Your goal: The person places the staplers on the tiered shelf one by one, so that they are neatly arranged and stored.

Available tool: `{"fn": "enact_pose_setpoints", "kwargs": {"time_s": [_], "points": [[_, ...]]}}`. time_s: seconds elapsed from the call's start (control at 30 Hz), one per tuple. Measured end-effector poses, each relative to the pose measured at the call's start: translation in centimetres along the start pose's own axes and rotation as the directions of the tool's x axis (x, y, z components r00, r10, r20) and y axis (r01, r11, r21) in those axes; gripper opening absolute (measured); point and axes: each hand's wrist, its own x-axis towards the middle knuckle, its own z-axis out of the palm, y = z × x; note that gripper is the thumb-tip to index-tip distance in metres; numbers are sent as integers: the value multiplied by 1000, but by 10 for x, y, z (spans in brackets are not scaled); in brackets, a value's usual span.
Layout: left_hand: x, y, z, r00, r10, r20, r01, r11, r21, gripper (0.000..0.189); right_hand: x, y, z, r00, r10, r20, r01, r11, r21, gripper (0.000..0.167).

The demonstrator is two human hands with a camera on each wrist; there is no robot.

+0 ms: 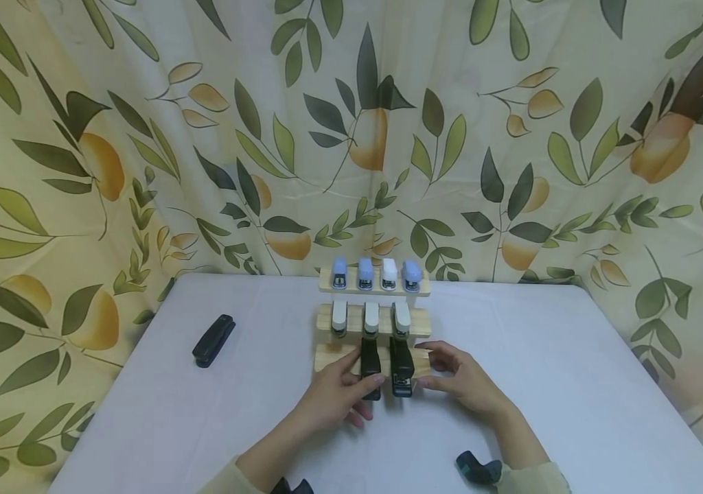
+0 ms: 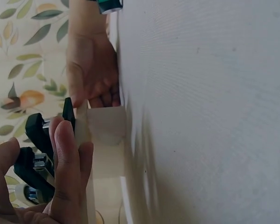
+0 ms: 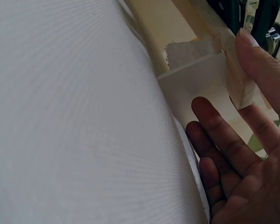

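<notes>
My left hand [image 1: 340, 392] holds the left black stapler [image 1: 371, 363] on the bottom tier of a wooden display rack [image 1: 325, 357]. In the left wrist view its thumb and fingers [image 2: 65, 154] lie on either side of that stapler [image 2: 30, 170]. A second black stapler [image 1: 401, 367] stands just to the right, its front end jutting past the board. My right hand [image 1: 459, 377] grips the right end of the bottom board, thumb in front and index finger behind. The other fingers [image 3: 219, 130] lie against the white end support [image 3: 200, 79] in the right wrist view.
White staplers [image 1: 371, 317] line the middle tier; small blue and white staplers [image 1: 364, 274] line the top. Another black stapler [image 1: 213, 341] lies on the white table [image 1: 141, 425] at left. A leaf-patterned curtain [image 1: 351, 137] hangs behind. A dark wrist device [image 1: 478, 470] sits by the right sleeve.
</notes>
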Motion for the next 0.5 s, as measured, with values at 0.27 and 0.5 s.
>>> {"fn": "enact_pose_setpoints", "kwargs": {"time_s": [0.27, 0.5], "points": [[2, 4, 0, 1000, -20, -1, 20, 999, 26, 85, 0, -2, -1, 1000, 13, -5, -13, 1000, -21, 63], [4, 4, 3, 999, -38, -2, 38, 999, 35, 88, -2, -3, -2, 1000, -7, 2, 7, 1000, -11, 62]]}}
